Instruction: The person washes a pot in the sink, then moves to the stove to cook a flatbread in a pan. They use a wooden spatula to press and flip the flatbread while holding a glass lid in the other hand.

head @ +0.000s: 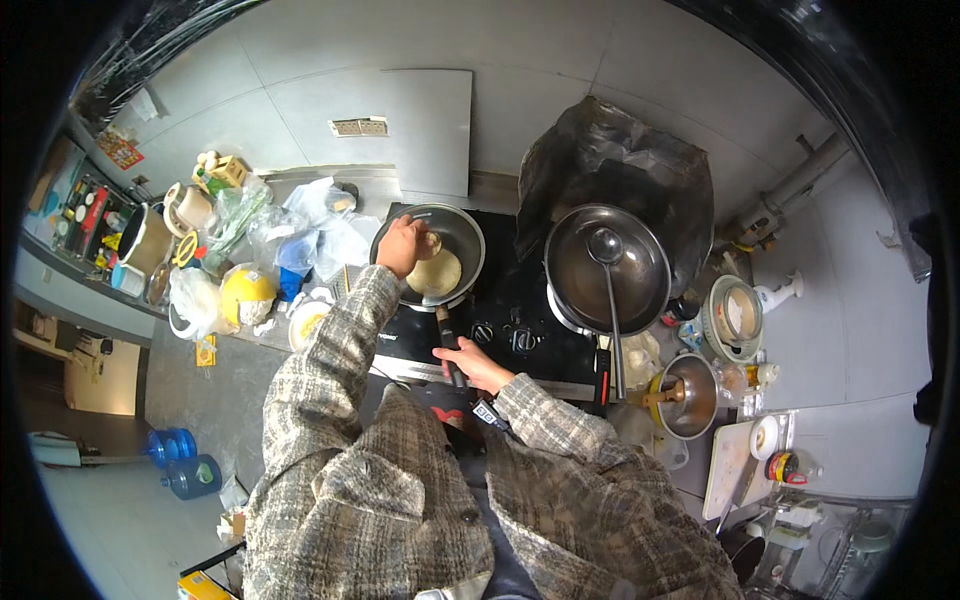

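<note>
A dark frying pan (466, 232) stands on the left burner of the black gas hob (510, 270). Inside it lies a round, pale yellow flatbread or pancake (439, 276). My left hand (401, 244) reaches over the pan, its fingers bent and pinched around a small pale piece (433, 245), too blurred to name exactly. With my right hand (474, 363) I grip the pan's dark handle (445, 330) near its end.
On the right burner sits a wok (577, 300) with a metal ladle (611, 300) in it, backed by a foil splash guard (622, 157). Plastic bags (322, 225) and a bowl (304, 322) crowd the left counter. A metal basin (701, 397) and cutting board (727, 465) are right.
</note>
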Action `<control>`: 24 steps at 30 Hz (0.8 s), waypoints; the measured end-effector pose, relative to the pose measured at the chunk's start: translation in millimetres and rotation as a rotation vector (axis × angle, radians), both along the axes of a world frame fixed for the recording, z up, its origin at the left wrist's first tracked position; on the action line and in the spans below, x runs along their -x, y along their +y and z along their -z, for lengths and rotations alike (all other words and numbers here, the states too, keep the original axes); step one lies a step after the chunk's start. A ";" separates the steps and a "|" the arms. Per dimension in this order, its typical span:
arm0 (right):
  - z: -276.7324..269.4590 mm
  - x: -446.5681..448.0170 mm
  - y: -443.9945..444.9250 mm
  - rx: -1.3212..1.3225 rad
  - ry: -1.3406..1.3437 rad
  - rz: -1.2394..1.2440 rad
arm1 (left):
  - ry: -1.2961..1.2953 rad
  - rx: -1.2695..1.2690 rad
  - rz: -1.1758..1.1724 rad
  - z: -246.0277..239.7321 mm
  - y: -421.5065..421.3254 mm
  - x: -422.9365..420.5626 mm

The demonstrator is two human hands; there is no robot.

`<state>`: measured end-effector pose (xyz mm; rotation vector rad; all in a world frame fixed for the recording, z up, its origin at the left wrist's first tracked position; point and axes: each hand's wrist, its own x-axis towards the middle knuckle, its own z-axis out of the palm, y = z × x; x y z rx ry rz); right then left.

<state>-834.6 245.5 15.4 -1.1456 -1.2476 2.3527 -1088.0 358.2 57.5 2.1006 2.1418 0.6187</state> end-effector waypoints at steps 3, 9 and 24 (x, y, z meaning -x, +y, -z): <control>-7.0 -21.4 3.6 0.101 0.048 -0.010 | -0.093 -0.125 0.093 -14.1 -5.4 0.6; -36.5 -32.3 -29.6 0.008 -0.076 0.017 | -0.363 -0.165 0.060 -100.6 -76.6 25.4; -122.5 30.3 -64.7 -0.300 -0.128 0.279 | -0.489 -0.259 -0.372 -186.6 -299.2 185.2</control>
